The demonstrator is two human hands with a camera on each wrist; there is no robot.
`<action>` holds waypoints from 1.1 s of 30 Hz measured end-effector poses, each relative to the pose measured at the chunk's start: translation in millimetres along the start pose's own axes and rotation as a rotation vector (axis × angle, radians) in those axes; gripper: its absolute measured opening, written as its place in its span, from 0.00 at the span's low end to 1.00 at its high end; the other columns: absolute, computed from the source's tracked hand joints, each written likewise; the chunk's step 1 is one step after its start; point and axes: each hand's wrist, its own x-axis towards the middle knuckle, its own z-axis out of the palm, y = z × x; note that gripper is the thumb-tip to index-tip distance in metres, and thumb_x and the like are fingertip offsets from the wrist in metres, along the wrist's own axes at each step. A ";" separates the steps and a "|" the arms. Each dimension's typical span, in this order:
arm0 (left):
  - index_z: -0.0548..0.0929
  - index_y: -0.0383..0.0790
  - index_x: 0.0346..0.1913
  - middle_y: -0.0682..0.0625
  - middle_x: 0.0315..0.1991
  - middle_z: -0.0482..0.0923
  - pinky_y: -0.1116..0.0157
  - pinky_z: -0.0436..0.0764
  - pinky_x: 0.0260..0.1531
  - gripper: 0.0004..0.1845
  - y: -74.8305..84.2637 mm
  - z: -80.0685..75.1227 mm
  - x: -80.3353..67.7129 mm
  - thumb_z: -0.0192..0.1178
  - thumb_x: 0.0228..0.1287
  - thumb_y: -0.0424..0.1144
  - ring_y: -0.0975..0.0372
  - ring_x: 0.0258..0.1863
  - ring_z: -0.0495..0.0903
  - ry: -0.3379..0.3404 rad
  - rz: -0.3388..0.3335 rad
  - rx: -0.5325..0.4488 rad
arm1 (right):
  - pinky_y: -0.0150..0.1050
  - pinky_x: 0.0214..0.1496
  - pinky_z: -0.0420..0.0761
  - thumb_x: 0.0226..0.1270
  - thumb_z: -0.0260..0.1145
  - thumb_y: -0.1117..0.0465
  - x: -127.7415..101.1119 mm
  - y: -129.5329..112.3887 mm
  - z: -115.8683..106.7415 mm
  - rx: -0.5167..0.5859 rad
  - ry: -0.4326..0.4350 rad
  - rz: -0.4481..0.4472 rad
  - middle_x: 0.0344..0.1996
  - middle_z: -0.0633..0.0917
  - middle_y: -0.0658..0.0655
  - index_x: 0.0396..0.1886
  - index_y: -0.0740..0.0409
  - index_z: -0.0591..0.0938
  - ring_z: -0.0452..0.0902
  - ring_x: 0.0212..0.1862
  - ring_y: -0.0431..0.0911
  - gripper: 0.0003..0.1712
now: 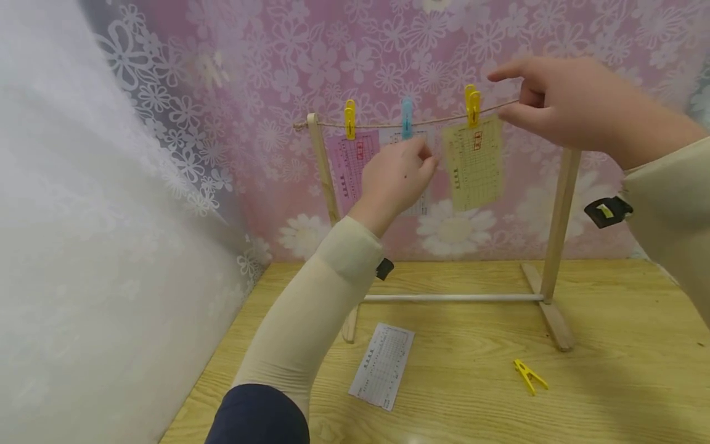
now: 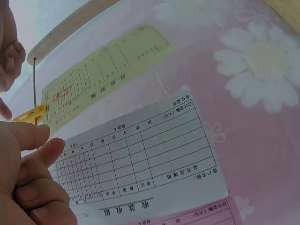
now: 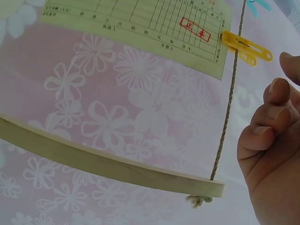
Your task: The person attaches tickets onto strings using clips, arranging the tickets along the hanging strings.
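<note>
Left hand: the left hand (image 1: 396, 179) is held up at the white slip (image 2: 140, 154), under the blue peg (image 1: 407, 117). The fingers are bent close to the paper; it cannot be told whether the paper is pinched or only touched.

Right hand: the right hand (image 1: 554, 102) is raised at the right end of the string (image 1: 432, 121), next to the right yellow peg (image 1: 473, 105). The thumb and first finger are spread, the other fingers are curled, and nothing is seen to be held.

White slip: it hangs in the middle of the string, between the pink slip (image 1: 350, 169) on the left and the yellow slip (image 1: 475, 163) on the right.

Tabletop: one more slip (image 1: 383, 365) and a loose yellow peg (image 1: 529, 375) lie on the near side of the tabletop (image 1: 610, 382).

Risk, paper: if the white slip is pulled down hard, it may be torn or slipped out of the blue peg.

Risk, string: if the string is pushed by the right hand, the pegs may be shaken and a slip dropped.

Risk, rack: the wooden rack (image 1: 560, 216) looks light, so it may be tipped by a strong tug.
</note>
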 end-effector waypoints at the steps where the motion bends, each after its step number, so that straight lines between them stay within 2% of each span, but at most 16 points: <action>1: 0.81 0.57 0.49 0.61 0.30 0.79 0.67 0.70 0.19 0.12 -2.1 0.3 -1.8 0.50 0.78 0.54 0.64 0.22 0.73 0.005 0.007 -0.002 | 0.42 0.23 0.68 0.78 0.59 0.52 -2.7 -0.4 1.1 0.000 0.008 -0.003 0.29 0.77 0.56 0.78 0.53 0.64 0.65 0.20 0.49 0.33; 6: 0.81 0.56 0.52 0.56 0.24 0.77 0.67 0.64 0.16 0.14 -12.0 3.6 -13.0 0.50 0.78 0.56 0.64 0.17 0.66 -0.006 0.028 -0.018 | 0.40 0.20 0.67 0.77 0.60 0.51 -18.2 0.2 12.1 0.032 0.011 -0.004 0.28 0.78 0.54 0.78 0.51 0.65 0.64 0.18 0.47 0.33; 13: 0.80 0.54 0.51 0.55 0.21 0.75 0.67 0.64 0.17 0.13 -22.1 11.4 -28.8 0.52 0.77 0.55 0.63 0.18 0.66 0.015 0.076 -0.042 | 0.39 0.20 0.65 0.76 0.62 0.51 -41.1 4.8 33.3 0.073 0.005 0.003 0.27 0.77 0.50 0.75 0.49 0.69 0.62 0.17 0.44 0.31; 22: 0.81 0.52 0.52 0.54 0.18 0.70 0.68 0.60 0.16 0.13 -39.2 25.1 -49.2 0.54 0.77 0.52 0.64 0.15 0.61 0.039 0.153 -0.150 | 0.37 0.21 0.65 0.74 0.66 0.53 -69.2 12.7 54.5 0.130 -0.012 0.032 0.26 0.78 0.47 0.69 0.48 0.76 0.60 0.16 0.42 0.25; 29: 0.80 0.52 0.56 0.54 0.22 0.71 0.67 0.65 0.19 0.14 -54.0 39.3 -59.5 0.55 0.77 0.53 0.65 0.18 0.64 -0.052 0.211 -0.171 | 0.37 0.22 0.64 0.73 0.68 0.53 -90.3 20.8 74.4 0.176 -0.012 0.079 0.25 0.78 0.46 0.66 0.47 0.78 0.62 0.18 0.42 0.24; 33: 0.81 0.50 0.56 0.55 0.23 0.71 0.67 0.68 0.20 0.14 -63.2 51.1 -68.5 0.57 0.76 0.51 0.65 0.20 0.66 -0.056 0.271 -0.199 | 0.37 0.22 0.64 0.71 0.69 0.55 -104.5 22.6 88.2 0.209 -0.015 0.098 0.23 0.77 0.45 0.64 0.48 0.79 0.62 0.18 0.41 0.23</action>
